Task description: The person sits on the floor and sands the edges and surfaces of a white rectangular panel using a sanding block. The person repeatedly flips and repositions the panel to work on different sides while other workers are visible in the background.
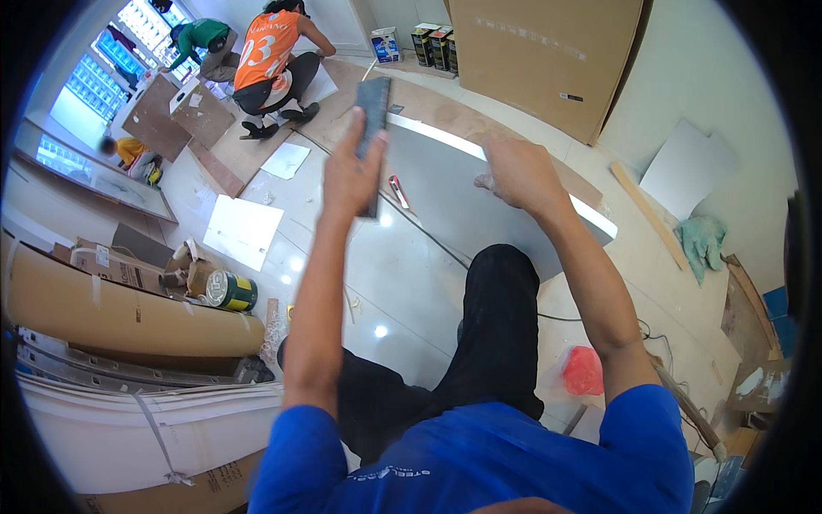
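Note:
My left hand [353,170] holds a long dark grey block [374,97], possibly a sanding block, with its thumb along one side. The block is raised at the left end of a grey panel [443,177] with a white edge [440,133]; I cannot tell whether the two touch. My right hand [521,172] grips the panel's upper edge, thumb on the near face and fingers over the top. The panel stands on its long side in front of my bent knee [504,276]. A red and white utility knife [398,191] lies on the floor beside it.
Two people [270,64] crouch or bend at the upper left; another person [131,156] is low beyond them. A large cardboard box [546,58] leans at the back. A cable [433,238] crosses the floor. A paint can [231,291], green glove [701,243] and wood strip [648,215] lie around.

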